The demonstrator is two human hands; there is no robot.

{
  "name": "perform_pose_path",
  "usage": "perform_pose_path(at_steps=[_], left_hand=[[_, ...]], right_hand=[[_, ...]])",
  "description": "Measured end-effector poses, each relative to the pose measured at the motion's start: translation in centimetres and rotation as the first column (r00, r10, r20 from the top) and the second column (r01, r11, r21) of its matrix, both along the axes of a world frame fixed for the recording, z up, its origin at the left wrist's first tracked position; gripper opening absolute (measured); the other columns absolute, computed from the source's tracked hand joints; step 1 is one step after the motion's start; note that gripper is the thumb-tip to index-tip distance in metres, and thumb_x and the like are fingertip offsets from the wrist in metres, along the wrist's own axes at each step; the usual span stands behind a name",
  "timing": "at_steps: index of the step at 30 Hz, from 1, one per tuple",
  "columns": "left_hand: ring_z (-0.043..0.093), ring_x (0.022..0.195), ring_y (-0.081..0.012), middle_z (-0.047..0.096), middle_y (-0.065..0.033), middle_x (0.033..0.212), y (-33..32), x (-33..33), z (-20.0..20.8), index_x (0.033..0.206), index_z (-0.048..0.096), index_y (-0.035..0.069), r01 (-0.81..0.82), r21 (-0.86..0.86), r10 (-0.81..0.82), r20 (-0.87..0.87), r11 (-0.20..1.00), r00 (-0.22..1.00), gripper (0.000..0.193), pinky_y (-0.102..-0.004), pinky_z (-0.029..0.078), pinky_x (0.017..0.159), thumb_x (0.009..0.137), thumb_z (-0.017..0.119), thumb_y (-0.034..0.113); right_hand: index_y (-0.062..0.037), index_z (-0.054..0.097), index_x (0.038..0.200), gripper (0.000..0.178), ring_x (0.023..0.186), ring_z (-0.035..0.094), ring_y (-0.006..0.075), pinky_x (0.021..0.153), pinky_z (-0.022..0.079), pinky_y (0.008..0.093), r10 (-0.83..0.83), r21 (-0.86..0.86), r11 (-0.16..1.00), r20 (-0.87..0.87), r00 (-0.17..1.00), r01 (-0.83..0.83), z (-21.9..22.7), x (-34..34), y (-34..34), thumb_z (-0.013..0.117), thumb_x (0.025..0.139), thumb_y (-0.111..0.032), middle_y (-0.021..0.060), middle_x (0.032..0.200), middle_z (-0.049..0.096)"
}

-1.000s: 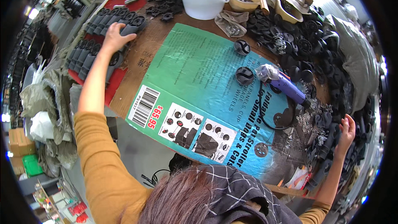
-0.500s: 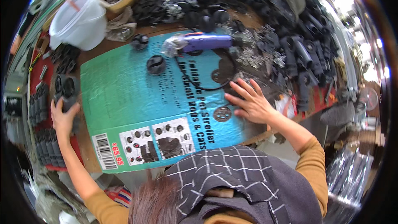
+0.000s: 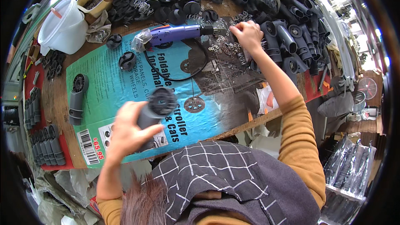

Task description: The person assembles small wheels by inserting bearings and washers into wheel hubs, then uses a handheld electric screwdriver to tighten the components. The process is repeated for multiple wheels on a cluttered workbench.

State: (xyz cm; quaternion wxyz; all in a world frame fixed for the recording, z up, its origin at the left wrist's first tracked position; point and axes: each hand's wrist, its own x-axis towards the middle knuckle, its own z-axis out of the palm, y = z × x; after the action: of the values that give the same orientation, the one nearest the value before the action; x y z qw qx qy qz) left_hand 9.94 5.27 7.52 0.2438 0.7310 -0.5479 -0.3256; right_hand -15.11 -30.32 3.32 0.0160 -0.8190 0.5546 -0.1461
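My left hand is wrapped round a dark grey plastic tube fitting with a round, ribbed head, held above the printed green and blue cardboard. Further back on the right, my right hand has its fingers pinched together over scattered small metal nuts and springs. Whatever the fingertips hold is hidden. Just left of that hand lies a purple electric screwdriver with a black cord. Two round black knobs sit left of it. A second grey tube fitting lies at the cardboard's left edge.
Several grey fittings stand in rows at the left edge. A white bucket and a cream tub are at the back left. Black round parts are heaped along the back, and dark tube fittings pile up at the right.
My left hand has carried a tube fitting from the left edge to over the cardboard. My right hand has gone from spread near the cardboard to pinched among the small metal parts.
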Motion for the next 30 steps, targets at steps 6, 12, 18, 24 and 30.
perform_pose_path(at_steps=[6,12,18,24,30], left_hand=[[0.053,0.114,-0.0429,0.045,-0.0262,0.123,-5.4,-10.2,-3.7,0.146,0.024,-0.002,-0.062,-0.020,0.062,-0.020,0.998,0.998,0.101,-0.0473,0.045,0.096,0.076,0.076,0.049],[0.058,0.096,-0.0388,0.040,-0.0212,0.118,-7.2,-10.5,-3.9,0.140,0.034,-0.001,-0.115,-0.220,0.102,-0.069,0.969,0.992,0.079,-0.0442,0.050,0.085,0.084,0.073,0.040],[0.063,0.091,-0.0237,0.061,-0.0149,0.106,-14.4,-9.4,-2.1,0.122,0.058,0.002,-0.216,-0.547,0.081,-0.260,0.809,0.962,0.050,-0.0343,0.053,0.076,0.084,0.073,0.030],[0.067,0.093,-0.0187,0.068,-0.0120,0.106,-14.6,-9.4,-2.0,0.117,0.064,0.003,-0.285,-0.540,0.022,-0.441,0.792,0.897,0.040,-0.0293,0.055,0.078,0.084,0.076,0.021],[0.066,0.084,-0.0311,0.069,-0.0132,0.093,-13.5,-8.9,-2.4,0.102,0.066,0.002,-0.143,-0.812,0.083,-0.116,0.566,0.990,0.017,-0.0361,0.052,0.075,0.094,0.060,0.016]], right_hand=[[-0.0130,0.074,0.091,0.026,0.089,0.062,0.0210,0.083,0.046,0.0365,-0.014,0.200,0.980,0.179,0.984,-0.022,-1.5,1.7,-3.3,0.075,0.077,-0.035,0.0059,0.088,0.069],[-0.0025,0.067,0.088,0.014,0.075,0.063,0.0114,0.071,0.050,0.0275,0.105,0.247,0.929,0.539,0.836,-0.276,-0.1,-2.1,-3.0,0.073,0.082,-0.014,0.0030,0.081,0.067],[-0.0021,0.061,0.096,0.013,0.084,0.065,0.0131,0.080,0.055,0.0275,-0.164,0.456,0.600,0.874,0.457,-0.657,2.8,-1.1,4.4,0.066,0.092,-0.013,0.0048,0.090,0.066],[-0.0015,0.060,0.110,0.029,0.075,0.064,0.0110,0.067,0.055,0.0237,-0.330,0.428,0.493,0.898,0.292,-0.757,4.6,1.0,11.3,0.063,0.096,-0.027,0.0050,0.089,0.063],[-0.0061,0.064,0.110,0.024,0.073,0.059,0.0055,0.062,0.049,0.0216,-0.279,0.517,0.368,0.854,0.439,-0.772,4.8,1.8,11.4,0.058,0.099,-0.027,-0.0003,0.088,0.064]])
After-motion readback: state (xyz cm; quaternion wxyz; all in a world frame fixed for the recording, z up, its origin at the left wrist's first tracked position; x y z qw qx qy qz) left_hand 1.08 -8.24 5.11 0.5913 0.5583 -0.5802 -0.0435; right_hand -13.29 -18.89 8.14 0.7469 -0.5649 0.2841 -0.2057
